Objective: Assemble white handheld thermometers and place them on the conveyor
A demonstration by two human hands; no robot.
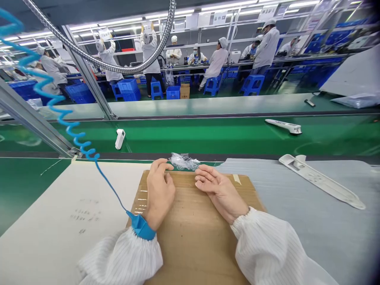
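My left hand (161, 188) is above the left side of a brown cardboard sheet (192, 229), fingers loosely bent and apart from the thumb, nothing visible in it. A blue wrist strap (143, 227) circles that wrist. My right hand (218, 188) is over the sheet's right part, palm turned inward, fingers loosely stretched and nothing clearly held. Between the fingertips of both hands, at the cardboard's far edge, a crumpled piece of clear plastic film (183, 161) lies. Its right end is close to my right fingertips; whether they touch it I cannot tell.
A blue coiled cord (63, 113) runs to the wrist strap. A long white plastic shell (323, 180) lies at right. Beyond, the green conveyor belt (192, 134) carries a white handheld device (120, 139) and a long white part (284, 126). A metal hose (97, 63) hangs overhead; several people work behind.
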